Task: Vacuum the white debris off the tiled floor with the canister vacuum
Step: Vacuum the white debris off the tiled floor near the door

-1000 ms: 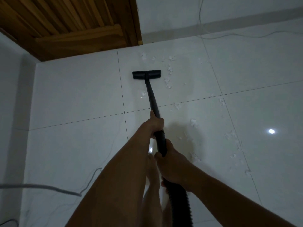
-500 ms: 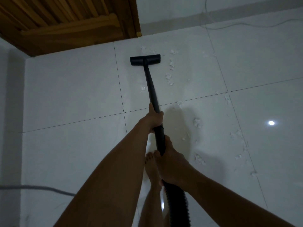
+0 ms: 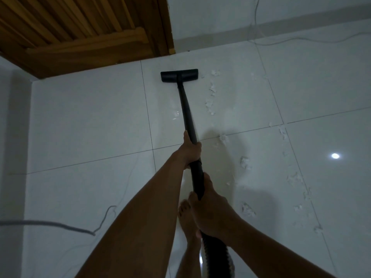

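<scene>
left hand mid-shaft and right hand at the hose end, both clamped on the stiff, likely light wand, have pushed its floor head farther toward the wooden door; white debris trails right across the tiled floor.

Left grip extended well forward, curled round the wand, right grip clasping it nearer the body

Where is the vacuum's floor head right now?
In the head view the floor head sits upper centre on the tiled floor, just below the wooden door, with a trail of white debris immediately to its right.
</scene>
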{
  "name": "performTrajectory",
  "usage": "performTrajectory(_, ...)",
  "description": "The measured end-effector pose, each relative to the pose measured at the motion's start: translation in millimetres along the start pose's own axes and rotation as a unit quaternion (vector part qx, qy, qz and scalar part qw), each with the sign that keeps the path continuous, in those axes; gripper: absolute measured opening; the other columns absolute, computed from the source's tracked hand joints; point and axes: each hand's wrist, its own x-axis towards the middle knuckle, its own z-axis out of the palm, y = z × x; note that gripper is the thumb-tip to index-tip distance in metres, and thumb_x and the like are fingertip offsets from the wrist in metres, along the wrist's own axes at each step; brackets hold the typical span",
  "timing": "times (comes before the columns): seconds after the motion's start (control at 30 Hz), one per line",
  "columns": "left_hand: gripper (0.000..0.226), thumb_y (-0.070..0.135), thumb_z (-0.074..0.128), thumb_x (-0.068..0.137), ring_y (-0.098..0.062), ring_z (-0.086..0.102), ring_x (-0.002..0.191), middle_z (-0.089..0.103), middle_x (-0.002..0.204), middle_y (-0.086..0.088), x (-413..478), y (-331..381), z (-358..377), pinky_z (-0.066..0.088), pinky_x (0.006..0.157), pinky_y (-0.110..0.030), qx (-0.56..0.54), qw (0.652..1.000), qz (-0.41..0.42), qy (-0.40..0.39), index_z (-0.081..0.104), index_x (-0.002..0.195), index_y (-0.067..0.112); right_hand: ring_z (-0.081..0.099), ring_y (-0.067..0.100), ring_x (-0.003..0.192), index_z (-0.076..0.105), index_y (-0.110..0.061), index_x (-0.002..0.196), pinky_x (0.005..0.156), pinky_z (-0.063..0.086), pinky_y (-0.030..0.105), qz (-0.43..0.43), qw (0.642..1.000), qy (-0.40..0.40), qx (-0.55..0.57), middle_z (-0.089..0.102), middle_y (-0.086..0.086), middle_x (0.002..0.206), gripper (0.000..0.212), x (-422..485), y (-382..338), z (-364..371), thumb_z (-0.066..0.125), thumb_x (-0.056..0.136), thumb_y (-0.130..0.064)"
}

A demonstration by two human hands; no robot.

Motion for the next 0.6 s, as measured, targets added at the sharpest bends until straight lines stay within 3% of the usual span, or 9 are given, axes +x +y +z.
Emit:
performTrajectory(0.3, 0.074, 0.028, 0.038, 0.106, -0.018, 0.054, 0.079, 0.045, 0.141, -0.012, 24, 18, -15, 0.048, 0.061, -0.031, 0.011, 1.000, 0.010, 0.008, -0.017, 0.155, 0.036, 0.058, 0.013, 0.044, 0.003, -0.043, 0.158, 0.041, 0.049, 0.022, -0.009, 1.000, -0.001, 0.004, 0.063, 0.010, 0.092, 0.063, 22, -23, -6, 0.040, 0.109, -0.030)
performTrajectory(0.43, 0.074, 0.031, 0.037, 0.105, -0.025, 0.057, 0.095, 0.042, 0.146, -0.012, 36, 27, -22, 0.052, 0.079, -0.039, 0.024, 1.000, 0.007, 0.009, -0.018, 0.154, 0.037, 0.058, 0.013, 0.042, 0.003, -0.044, 0.157, 0.042, 0.051, 0.024, -0.013, 1.000, 0.001, 0.006, 0.062, 0.009, 0.088, 0.063, 32, -34, -8, 0.040, 0.109, -0.029)
performTrajectory(0.6, 0.073, 0.032, 0.037, 0.105, -0.022, 0.055, 0.091, 0.044, 0.144, -0.010, 45, 35, -30, 0.052, 0.080, -0.040, 0.027, 1.000, 0.005, 0.008, -0.018, 0.154, 0.038, 0.059, 0.014, 0.044, 0.000, -0.046, 0.157, 0.042, 0.049, 0.023, -0.012, 1.000, 0.002, -0.002, 0.065, 0.010, 0.089, 0.063, 40, -46, -11, 0.039, 0.110, -0.030)
